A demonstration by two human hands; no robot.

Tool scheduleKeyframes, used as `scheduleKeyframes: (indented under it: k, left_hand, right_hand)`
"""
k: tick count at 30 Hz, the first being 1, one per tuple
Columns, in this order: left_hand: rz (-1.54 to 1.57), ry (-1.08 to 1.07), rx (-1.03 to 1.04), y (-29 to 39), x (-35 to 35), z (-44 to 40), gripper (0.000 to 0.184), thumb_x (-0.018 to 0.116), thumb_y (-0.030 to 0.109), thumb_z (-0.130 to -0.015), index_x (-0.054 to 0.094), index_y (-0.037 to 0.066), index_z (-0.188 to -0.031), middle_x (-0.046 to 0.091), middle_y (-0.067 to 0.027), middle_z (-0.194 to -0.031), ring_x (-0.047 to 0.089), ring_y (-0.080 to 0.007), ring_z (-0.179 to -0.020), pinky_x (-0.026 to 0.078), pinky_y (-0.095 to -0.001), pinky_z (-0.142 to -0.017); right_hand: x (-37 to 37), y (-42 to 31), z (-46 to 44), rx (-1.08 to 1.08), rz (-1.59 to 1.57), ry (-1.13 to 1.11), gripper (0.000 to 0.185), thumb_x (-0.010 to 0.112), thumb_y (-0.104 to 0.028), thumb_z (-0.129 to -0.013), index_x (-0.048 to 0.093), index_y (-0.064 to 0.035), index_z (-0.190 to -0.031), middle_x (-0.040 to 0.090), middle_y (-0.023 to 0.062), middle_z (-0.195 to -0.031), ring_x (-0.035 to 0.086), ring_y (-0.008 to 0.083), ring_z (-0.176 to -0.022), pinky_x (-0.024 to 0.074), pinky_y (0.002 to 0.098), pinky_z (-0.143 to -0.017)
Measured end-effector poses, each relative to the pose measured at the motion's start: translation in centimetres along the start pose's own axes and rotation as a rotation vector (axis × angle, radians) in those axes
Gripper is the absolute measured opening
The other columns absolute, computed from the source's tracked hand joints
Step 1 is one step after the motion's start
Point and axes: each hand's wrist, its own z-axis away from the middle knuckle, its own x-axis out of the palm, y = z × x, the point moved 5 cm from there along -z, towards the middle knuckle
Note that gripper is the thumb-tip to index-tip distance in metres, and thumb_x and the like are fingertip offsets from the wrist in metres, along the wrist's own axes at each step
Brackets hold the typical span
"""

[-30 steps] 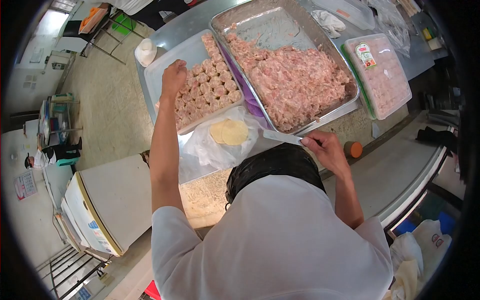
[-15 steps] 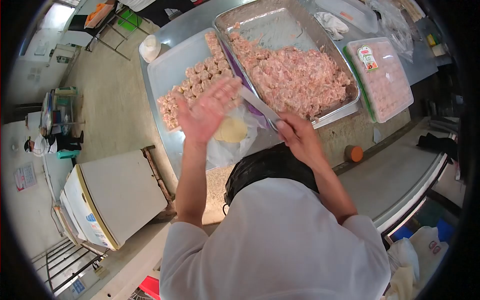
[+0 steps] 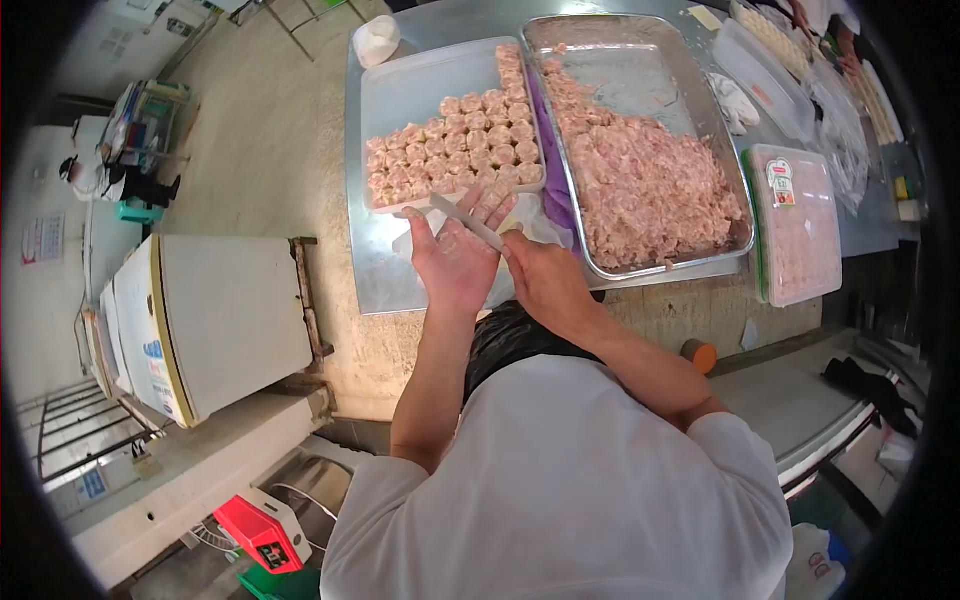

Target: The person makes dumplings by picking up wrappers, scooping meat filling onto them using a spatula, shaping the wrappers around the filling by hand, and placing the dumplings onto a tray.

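My left hand (image 3: 458, 262) is palm up with its fingers stretched out, in front of the tray of dumplings. My right hand (image 3: 550, 280) grips a flat metal spatula (image 3: 468, 218), whose blade lies across the left palm and fingers. Whether a wrapper or filling is under the blade I cannot make out. Rows of small open-topped meat dumplings (image 3: 465, 140) stand in a shallow translucent tray (image 3: 405, 80). To its right, a deep metal tray (image 3: 735, 150) holds a large heap of raw minced meat (image 3: 650, 185). A white plastic bag (image 3: 528, 215) shows partly behind my hands.
A lidded plastic box (image 3: 800, 225) stands right of the metal tray, with a white cloth (image 3: 735, 103) and clear container (image 3: 765, 80) behind. A white object (image 3: 377, 40) sits at the table's far left corner. Another person (image 3: 820, 15) is at the upper right.
The view has shifted, so the table sits further right. The spatula blade, earlier at the left hand's edge, now crosses the palm. The round yellow wrappers on the bag are now hidden.
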Motion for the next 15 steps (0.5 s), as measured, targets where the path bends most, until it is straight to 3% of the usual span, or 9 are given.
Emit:
scheduleKeyframes:
  k: [2,5,8,11,14,15]
  left_hand:
    - [-0.106,0.079,0.041,-0.1,-0.6,0.4,0.115,0.041,0.081,-0.09,0.012,-0.009,-0.156,0.03,-0.0303,-0.156,0.033,-0.043,-0.144,0.028,-0.0556,-0.117]
    - [-0.231,0.165,0.094,-0.2,-1.0,0.3,0.114,0.037,0.083,-0.09,0.018,-0.008,-0.156,0.033,-0.029,-0.155,0.036,-0.043,-0.142,0.03,-0.055,-0.115]
    - [-0.361,0.047,0.272,0.6,-0.4,0.9,0.115,0.032,0.086,-0.089,0.021,-0.007,-0.156,0.038,-0.0263,-0.154,0.035,-0.0408,-0.144,0.031,-0.0531,-0.114]
    - [-0.263,-0.145,0.257,1.8,1.2,2.5,0.118,0.026,0.089,-0.087,0.029,-0.008,-0.154,0.036,-0.0233,-0.158,0.032,-0.0367,-0.147,0.029,-0.0503,-0.115]
    - [-0.779,-0.091,0.268,2.7,0.8,3.2,0.12,0.022,0.092,-0.085,0.043,-0.008,-0.148,0.032,-0.0211,-0.161,0.026,-0.0337,-0.151,0.024,-0.0489,-0.117]
    - [-0.886,-0.022,0.271,2.7,0.6,3.3,0.121,0.017,0.093,-0.084,0.054,-0.008,-0.14,0.031,-0.0216,-0.162,0.023,-0.0329,-0.152,0.021,-0.0479,-0.119]
  right_hand:
    - [0.2,-0.1,0.2,-0.02,-0.031,-0.08,0.005,0.057,-0.005,-0.097,0.057,-0.0017,-0.1,0.063,0.0254,-0.076,0.062,0.0478,-0.071,0.0454,0.0531,-0.058]
    - [0.8,-1.1,1.8,-0.121,-0.084,-0.095,0.009,0.056,-0.007,-0.098,0.058,0.0005,-0.102,0.061,0.0219,-0.068,0.062,0.0406,-0.059,0.0446,0.0485,-0.054]
    - [0.3,-0.7,1.1,0.453,-0.659,-0.585,0.013,0.056,-0.011,-0.101,0.059,0.0019,-0.104,0.054,0.0142,-0.061,0.056,0.0252,-0.05,0.0426,0.0409,-0.05]
    - [-0.8,0.3,0.5,0.471,-0.757,-0.486,0.017,0.055,-0.014,-0.102,0.059,0.0026,-0.103,0.05,0.0083,-0.062,0.05,0.014,-0.053,0.0407,0.0348,-0.051]
    - [-3.7,2.2,-2.4,-0.036,-0.237,-0.044,0.016,0.055,-0.013,-0.102,0.06,0.002,-0.103,0.052,0.0115,-0.066,0.055,0.0168,-0.059,0.0423,0.0368,-0.055]
    - [-3.5,2.4,-2.3,-0.028,-0.185,-0.081,0.014,0.055,-0.011,-0.102,0.061,0.001,-0.106,0.055,0.0161,-0.071,0.06,0.0249,-0.063,0.0442,0.0394,-0.058]
